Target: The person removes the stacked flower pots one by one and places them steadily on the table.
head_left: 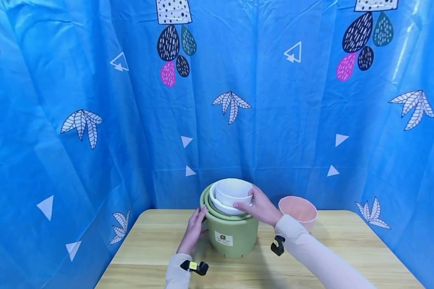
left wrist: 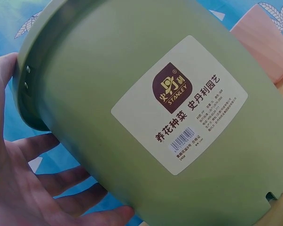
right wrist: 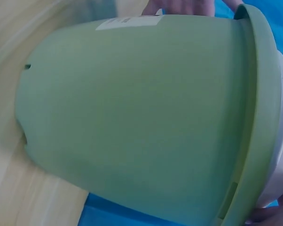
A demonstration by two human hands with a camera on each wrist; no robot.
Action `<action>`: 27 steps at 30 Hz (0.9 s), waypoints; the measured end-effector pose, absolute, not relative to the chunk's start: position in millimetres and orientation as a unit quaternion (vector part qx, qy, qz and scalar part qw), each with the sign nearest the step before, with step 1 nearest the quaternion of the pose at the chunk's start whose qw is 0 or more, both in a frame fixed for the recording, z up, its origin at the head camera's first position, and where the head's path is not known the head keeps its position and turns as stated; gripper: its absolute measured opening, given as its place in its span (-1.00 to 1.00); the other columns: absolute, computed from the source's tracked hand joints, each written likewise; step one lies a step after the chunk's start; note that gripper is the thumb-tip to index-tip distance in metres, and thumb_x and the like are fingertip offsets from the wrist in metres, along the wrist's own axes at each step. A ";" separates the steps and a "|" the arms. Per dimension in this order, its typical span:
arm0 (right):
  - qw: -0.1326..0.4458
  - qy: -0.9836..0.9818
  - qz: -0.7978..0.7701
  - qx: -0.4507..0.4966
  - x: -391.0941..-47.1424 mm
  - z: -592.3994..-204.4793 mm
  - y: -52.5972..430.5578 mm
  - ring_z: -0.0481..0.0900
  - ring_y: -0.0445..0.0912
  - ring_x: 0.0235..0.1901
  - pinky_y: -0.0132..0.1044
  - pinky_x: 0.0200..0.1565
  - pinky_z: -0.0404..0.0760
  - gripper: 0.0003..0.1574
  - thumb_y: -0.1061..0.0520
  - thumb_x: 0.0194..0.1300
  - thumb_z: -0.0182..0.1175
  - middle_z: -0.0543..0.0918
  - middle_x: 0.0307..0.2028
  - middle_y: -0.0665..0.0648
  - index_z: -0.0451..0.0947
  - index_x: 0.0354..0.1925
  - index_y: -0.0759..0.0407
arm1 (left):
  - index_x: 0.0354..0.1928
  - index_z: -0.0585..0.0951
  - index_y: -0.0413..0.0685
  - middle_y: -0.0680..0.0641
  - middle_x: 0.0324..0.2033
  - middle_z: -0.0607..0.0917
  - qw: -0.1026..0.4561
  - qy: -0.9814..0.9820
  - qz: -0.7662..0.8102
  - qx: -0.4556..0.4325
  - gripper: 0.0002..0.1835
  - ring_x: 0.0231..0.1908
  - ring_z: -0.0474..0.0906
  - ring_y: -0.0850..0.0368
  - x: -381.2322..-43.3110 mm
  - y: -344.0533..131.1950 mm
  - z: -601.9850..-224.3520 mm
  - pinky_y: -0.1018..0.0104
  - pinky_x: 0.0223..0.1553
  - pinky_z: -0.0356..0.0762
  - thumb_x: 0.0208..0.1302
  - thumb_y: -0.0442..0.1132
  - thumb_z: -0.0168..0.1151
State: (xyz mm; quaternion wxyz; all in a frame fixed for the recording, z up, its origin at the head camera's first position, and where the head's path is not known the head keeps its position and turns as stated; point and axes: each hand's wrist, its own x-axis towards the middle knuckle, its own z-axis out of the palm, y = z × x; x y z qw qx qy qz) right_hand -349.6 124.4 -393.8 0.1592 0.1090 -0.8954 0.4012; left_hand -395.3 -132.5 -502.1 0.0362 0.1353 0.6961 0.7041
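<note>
A green flowerpot (head_left: 244,237) stands upright on the table, its printed label (left wrist: 179,108) turned to the front. Nested inside its mouth are another green rim (head_left: 209,204), a white pot (head_left: 222,208) and, on top, a smaller white flowerpot (head_left: 233,187). My right hand (head_left: 261,206) pinches that top white pot at its right side, thumb outside and fingers over the rim. Against the left side of the green pot rests my left hand (head_left: 193,230), thumb at the rim and fingers spread loosely along the wall.
A pink pot (head_left: 298,206) stands to the right on the wooden table (head_left: 159,241), partly behind my right forearm. Blue patterned curtain (head_left: 293,120) hangs around the back and sides. A black wrist strap piece (head_left: 277,245) sits by the right sleeve.
</note>
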 end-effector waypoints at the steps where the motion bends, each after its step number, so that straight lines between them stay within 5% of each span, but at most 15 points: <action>1: 0.159 -0.894 0.405 0.106 -349.7 -393.7 124.3 0.54 0.02 -0.09 -0.20 -0.06 0.48 -0.37 -0.16 0.19 0.51 0.63 -0.10 0.21 0.36 -0.23 0.22 | 0.66 0.02 -0.03 -0.34 0.62 0.05 0.037 0.697 0.704 0.134 -0.11 0.59 -0.01 -0.45 -395.2 -132.4 -501.8 -0.45 0.31 0.44 0.54 0.34 -0.07; 27: 0.165 -0.874 0.451 0.079 -351.9 -394.5 124.4 0.53 0.05 0.02 -0.17 0.01 0.48 -0.26 -0.16 0.05 0.60 0.60 -0.02 0.20 0.31 -0.19 0.16 | 0.64 0.04 -0.10 -0.39 0.60 0.09 0.036 0.694 0.704 0.143 -0.14 0.57 0.00 -0.48 -396.3 -132.9 -502.3 -0.47 0.26 0.48 0.57 0.30 -0.10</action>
